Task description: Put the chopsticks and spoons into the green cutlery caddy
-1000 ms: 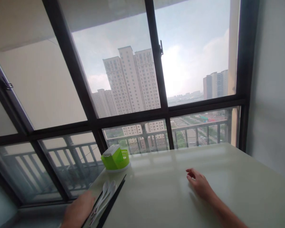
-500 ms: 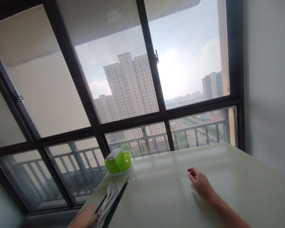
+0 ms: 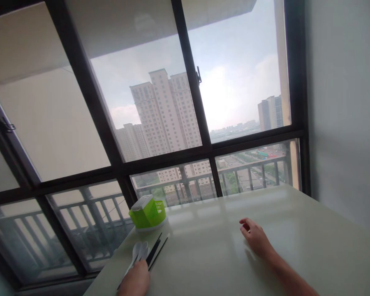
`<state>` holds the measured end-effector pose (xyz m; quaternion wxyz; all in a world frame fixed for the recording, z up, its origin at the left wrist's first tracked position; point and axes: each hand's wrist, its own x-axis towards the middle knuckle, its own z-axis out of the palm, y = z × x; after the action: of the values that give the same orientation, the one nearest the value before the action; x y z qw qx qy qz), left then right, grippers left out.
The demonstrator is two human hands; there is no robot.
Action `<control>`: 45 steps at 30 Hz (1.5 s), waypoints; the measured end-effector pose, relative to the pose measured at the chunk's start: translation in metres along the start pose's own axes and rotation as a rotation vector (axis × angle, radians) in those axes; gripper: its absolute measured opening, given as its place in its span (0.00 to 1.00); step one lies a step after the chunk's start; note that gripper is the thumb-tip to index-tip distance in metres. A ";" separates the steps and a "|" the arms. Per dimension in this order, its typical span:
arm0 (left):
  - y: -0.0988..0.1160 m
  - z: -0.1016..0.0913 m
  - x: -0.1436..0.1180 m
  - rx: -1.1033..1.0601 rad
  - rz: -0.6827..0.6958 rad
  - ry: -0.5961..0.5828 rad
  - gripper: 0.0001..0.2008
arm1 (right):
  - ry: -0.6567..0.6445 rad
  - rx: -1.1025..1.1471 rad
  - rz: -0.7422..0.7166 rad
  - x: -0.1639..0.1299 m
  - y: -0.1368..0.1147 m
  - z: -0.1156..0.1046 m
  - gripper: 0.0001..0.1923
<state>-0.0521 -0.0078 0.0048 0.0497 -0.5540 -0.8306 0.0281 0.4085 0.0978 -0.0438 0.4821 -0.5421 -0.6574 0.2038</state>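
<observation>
My left hand (image 3: 135, 279) is over the near part of a bunch of cutlery at the table's left edge. Its fingers curl down out of sight, so what they grip, if anything, is hidden. White spoons (image 3: 137, 249) stick out past the knuckles, bowls pointing away from me. To their right, black chopsticks (image 3: 154, 250) fan out, one lying apart from the others. At centre right, my right hand (image 3: 255, 236) hovers or rests at the white table (image 3: 209, 246); which, I cannot tell. Its fingers are loosely bent, a gap shows beside the thumb, and it holds nothing.
A bright green basket (image 3: 148, 213) with a whitish base stands at the table's far left corner, beyond the spoons. Behind the table rises a dark-framed window (image 3: 206, 150) with a railing and tall buildings outside. A pale wall (image 3: 342, 123) is on the right.
My left hand has moved right, from beside the spoons to over the cutlery. The chopsticks are now spread apart. The view has shifted slightly; my right hand looks much the same.
</observation>
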 end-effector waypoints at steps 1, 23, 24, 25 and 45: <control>-0.002 0.001 -0.002 0.047 0.006 0.037 0.13 | 0.003 -0.001 0.002 0.000 -0.002 0.000 0.15; 0.023 0.010 0.027 -0.067 0.131 -0.189 0.17 | -0.005 -0.019 0.003 0.002 -0.003 0.007 0.12; 0.028 0.011 0.026 -0.067 0.140 -0.178 0.19 | -0.011 -0.019 0.006 0.002 -0.002 0.007 0.12; 0.032 0.012 0.025 -0.066 0.154 -0.166 0.21 | -0.018 -0.017 0.008 0.002 -0.002 0.007 0.12; 0.118 0.009 -0.020 -0.019 0.448 -0.100 0.19 | -0.025 -0.007 -0.064 -0.003 -0.024 0.005 0.13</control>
<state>0.0622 0.0195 -0.0172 -0.0042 -0.7227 -0.6887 0.0580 0.3918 0.0884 -0.0277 0.4784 -0.5198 -0.6810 0.1925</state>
